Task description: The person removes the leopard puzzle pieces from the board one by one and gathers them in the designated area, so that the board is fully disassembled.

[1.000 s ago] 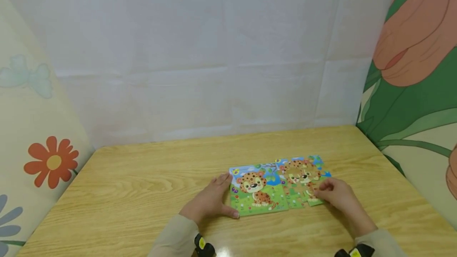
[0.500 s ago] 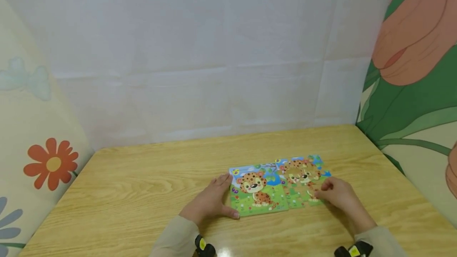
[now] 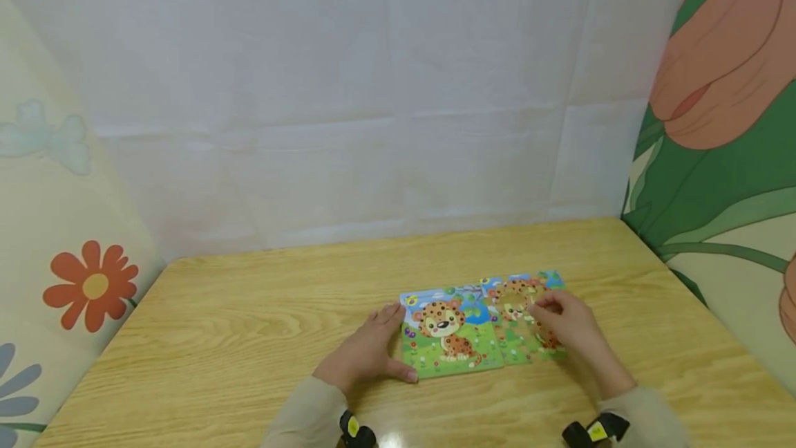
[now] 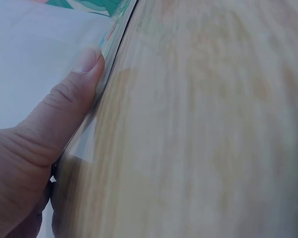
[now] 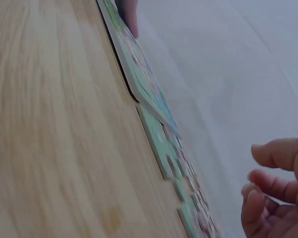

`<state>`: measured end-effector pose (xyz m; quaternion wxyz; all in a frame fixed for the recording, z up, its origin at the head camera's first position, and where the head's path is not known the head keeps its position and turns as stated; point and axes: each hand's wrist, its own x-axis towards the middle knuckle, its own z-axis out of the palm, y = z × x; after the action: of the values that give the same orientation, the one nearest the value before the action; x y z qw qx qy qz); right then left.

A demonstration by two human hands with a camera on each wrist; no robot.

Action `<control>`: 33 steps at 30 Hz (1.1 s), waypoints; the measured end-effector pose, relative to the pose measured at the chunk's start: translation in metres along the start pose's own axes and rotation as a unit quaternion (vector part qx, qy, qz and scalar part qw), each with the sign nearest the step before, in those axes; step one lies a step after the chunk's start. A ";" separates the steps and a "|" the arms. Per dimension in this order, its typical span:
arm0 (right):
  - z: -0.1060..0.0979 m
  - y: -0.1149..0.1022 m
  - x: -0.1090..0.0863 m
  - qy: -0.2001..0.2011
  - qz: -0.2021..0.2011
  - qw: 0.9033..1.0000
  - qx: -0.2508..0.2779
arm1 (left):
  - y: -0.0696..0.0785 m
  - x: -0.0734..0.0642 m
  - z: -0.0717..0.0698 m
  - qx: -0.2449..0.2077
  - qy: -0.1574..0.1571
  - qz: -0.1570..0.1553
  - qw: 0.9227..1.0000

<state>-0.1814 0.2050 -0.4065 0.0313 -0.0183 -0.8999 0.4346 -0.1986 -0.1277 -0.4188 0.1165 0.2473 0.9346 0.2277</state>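
Note:
A flat square board (image 3: 457,329) printed with a spotted leopard cub lies on the table. My left hand (image 3: 367,346) rests at its left side, fingers along the edge and thumb at the near corner. In the left wrist view the thumb (image 4: 72,99) touches the board's edge. Against the board's right side lies a jigsaw puzzle (image 3: 515,348) with the same leopard picture. My right hand (image 3: 569,323) is over the puzzle's right part and hides some of it. The right wrist view shows that hand's fingers (image 5: 275,186) loosely bent, thumb apart, with nothing between them.
The wooden table (image 3: 261,337) extends left and in front of the puzzle. A white cloth (image 3: 323,102) hangs behind it. Flower-painted panels (image 3: 727,199) stand at both sides.
My right hand has moved from the puzzle's lower right piece up and left over the puzzle. That piece now sits closer in line with its neighbours. The left hand stays put.

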 end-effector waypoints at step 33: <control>0.053 -0.037 0.007 -0.210 -0.151 0.958 -0.122 | 0.000 0.000 0.001 0.009 -0.001 -0.004 1.000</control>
<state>-0.1922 0.1408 -0.4107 -0.0956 0.2060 -0.9246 0.3060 -0.1990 -0.1275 -0.4196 0.1159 0.2450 0.9374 0.2187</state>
